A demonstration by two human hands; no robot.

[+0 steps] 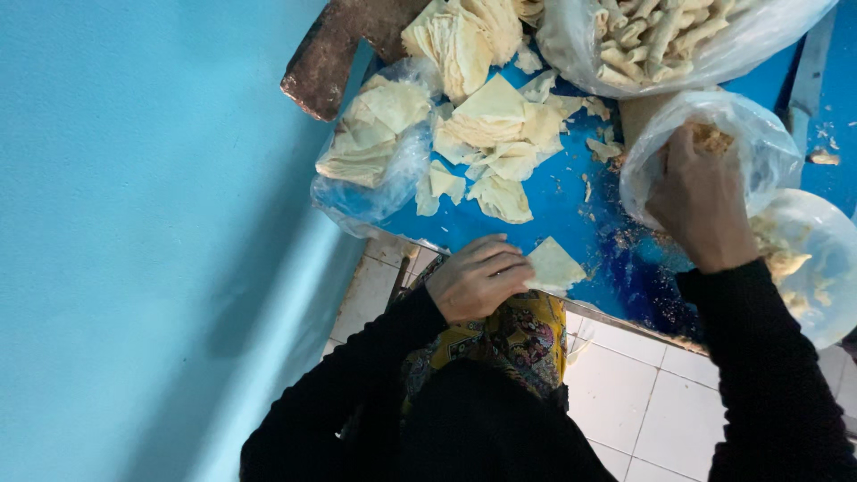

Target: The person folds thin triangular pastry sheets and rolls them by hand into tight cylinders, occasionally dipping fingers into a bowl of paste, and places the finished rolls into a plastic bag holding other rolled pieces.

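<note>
Pale thin triangular dough sheet [553,266] at near edge of blue desk [553,201], left hand [478,278] fingers pressed flat together on it. Right hand [701,201] inside clear plastic bag of crumbly filling [714,134]; fingers hidden, cannot tell. Beyond: one bag of folded sheets [370,147], one loose sheet pile [500,134], one bag of rolled pastries [661,36].

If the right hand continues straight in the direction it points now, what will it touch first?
The right hand reaches into a clear plastic bag, fingers pointing away from the person. Straight on, it would probably first meet the crumbly filling inside the bag, though depth is hard to judge.
</note>
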